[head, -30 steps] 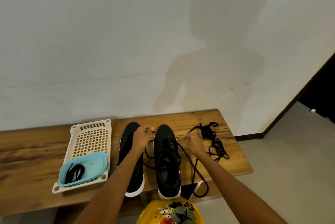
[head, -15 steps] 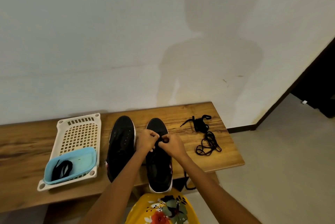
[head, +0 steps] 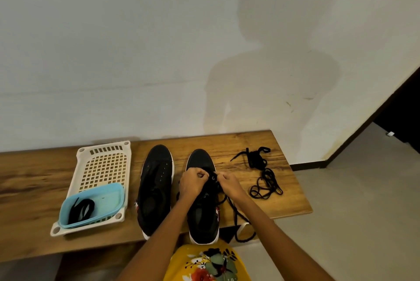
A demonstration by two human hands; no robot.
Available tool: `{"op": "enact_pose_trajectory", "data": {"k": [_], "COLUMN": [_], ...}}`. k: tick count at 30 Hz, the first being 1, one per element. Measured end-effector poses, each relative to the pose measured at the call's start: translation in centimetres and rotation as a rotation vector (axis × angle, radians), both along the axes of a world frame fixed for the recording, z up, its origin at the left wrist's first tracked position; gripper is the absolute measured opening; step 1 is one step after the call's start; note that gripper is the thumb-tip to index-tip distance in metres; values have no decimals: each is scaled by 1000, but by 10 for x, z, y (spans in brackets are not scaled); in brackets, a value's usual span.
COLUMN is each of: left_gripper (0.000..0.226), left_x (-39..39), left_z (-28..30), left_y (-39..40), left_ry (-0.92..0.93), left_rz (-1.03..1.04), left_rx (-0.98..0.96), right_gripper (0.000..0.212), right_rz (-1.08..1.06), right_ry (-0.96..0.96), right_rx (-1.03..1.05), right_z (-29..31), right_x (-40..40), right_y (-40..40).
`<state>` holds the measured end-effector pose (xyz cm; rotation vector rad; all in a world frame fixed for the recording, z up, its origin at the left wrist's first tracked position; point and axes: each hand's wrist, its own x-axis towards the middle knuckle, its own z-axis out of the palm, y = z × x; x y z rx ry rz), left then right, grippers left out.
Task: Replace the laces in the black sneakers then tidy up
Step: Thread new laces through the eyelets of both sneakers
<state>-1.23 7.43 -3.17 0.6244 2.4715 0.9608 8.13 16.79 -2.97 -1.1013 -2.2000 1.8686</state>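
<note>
Two black sneakers stand side by side on a wooden bench [head: 34,189]. The left sneaker [head: 155,187] has bare eyelets and no lace. Over the right sneaker [head: 202,214] my left hand [head: 192,181] and my right hand [head: 229,184] meet, each pinching the black lace [head: 236,217] at the front eyelets. The lace's loose ends trail off the bench's front edge. A pile of loose black laces [head: 261,171] lies to the right of the shoes.
A cream perforated tray [head: 102,162] sits left of the shoes, with a blue tub [head: 109,196] in its near end holding a coiled black lace [head: 80,209]. A white wall rises behind the bench; grey floor and a dark doorway lie to the right.
My hands came together from either side of the right sneaker to its front eyelets and now work the lace there. The camera has shifted slightly.
</note>
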Motion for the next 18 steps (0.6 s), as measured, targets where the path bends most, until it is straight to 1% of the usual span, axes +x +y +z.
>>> {"op": "enact_pose_trajectory", "data": {"k": [2, 4, 7, 10, 12, 14, 15, 17, 18], "left_gripper": [11, 9, 5, 23, 33, 37, 37, 31, 27], "left_x": [-1, -2, 0, -3, -5, -8, -11, -15, -16], "left_z": [-2, -3, -5, -6, -6, -4, -5, -5, -2], "left_y": [0, 1, 0, -1, 0, 1, 1, 0, 1], "left_ry": [24, 39, 70, 112, 116, 91, 70, -11, -53], "left_rz": [-22, -41, -31, -59, -147, -245, -284, -284, -256], "left_rx": [6, 28, 66, 97, 93, 77, 74, 59, 60], "right_gripper": [32, 33, 24, 15, 18, 25, 27, 29, 28], "right_rz": [-11, -36, -64, -106, -96, -58, -60, -134, -187], "right_ry": [-6, 2, 15, -20, -30, -30, -28, 35, 98], "right_rx": [-30, -52, -63, -43, 66, 180, 188, 114, 61], "right_z": [-3, -7, -6, -4, -1, 5, 12, 34, 51], "right_x": [0, 0, -4, -11, -14, -17, -19, -23, -26], "right_y": [2, 5, 8, 6, 7, 11, 13, 19, 24]}}
